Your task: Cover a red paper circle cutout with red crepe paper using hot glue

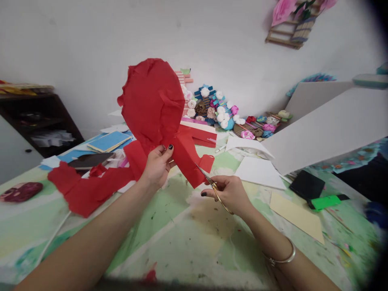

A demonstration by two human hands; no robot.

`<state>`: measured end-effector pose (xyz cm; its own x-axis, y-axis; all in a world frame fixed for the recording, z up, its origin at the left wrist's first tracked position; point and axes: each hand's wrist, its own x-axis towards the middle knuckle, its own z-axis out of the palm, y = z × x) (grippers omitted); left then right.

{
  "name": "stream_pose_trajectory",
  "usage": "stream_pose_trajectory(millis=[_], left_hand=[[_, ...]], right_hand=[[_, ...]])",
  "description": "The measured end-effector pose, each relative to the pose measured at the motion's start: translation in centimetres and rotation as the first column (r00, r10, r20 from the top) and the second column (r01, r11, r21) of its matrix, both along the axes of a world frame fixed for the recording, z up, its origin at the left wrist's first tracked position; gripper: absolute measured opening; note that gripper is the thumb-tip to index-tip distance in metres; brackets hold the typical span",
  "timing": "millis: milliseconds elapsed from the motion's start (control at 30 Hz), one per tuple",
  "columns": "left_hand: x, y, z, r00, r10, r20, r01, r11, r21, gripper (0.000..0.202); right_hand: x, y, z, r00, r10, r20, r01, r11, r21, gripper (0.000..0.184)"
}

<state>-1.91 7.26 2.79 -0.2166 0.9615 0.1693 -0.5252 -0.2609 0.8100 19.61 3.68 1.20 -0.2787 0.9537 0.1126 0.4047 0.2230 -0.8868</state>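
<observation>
My left hand (158, 165) pinches a large red paper piece (153, 95) near its lower middle, with the thumb in front. The piece has a round, wrinkled top and a flat strip running down to the right. In my right hand (232, 195) is a pair of scissors with gold handles (216, 187), its fingers in the loops. The blades meet the lower end of the red strip, next to a small curled flap. More red paper (87, 190) lies to the left on the table, below my left hand.
Blue and cream sheets (109, 140) lie at the back left. Paper flowers (222, 115) line the wall. At right are a white board (321, 125), white sheets (259, 171), a black flat object (306, 185), a green object (325, 202) and a cream card (295, 216) on the paint-stained table (182, 250).
</observation>
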Motion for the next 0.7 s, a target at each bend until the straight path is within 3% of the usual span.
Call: stream_pose_trajectory(millis=[267,533,700], left_hand=[[0.11,-0.15,0.28,0.998,-0.030,0.063,0.032,0.999,-0.036,0.012],[0.55,-0.41,-0.08,0.986,-0.151,0.065,0.150,0.988,0.019,0.012],[0.63,-0.44,0.03,0.982,-0.163,0.092,0.164,0.987,-0.001,0.007]], right_hand=[[-0.18,-0.35,0.29,0.998,-0.017,0.056,0.009,0.992,0.128,0.037],[-0.40,-0.52,0.11,0.999,0.043,0.012,-0.044,0.993,0.107,0.036],[-0.46,-0.86,0.03,0.998,0.012,0.057,-0.024,0.975,0.221,0.034]])
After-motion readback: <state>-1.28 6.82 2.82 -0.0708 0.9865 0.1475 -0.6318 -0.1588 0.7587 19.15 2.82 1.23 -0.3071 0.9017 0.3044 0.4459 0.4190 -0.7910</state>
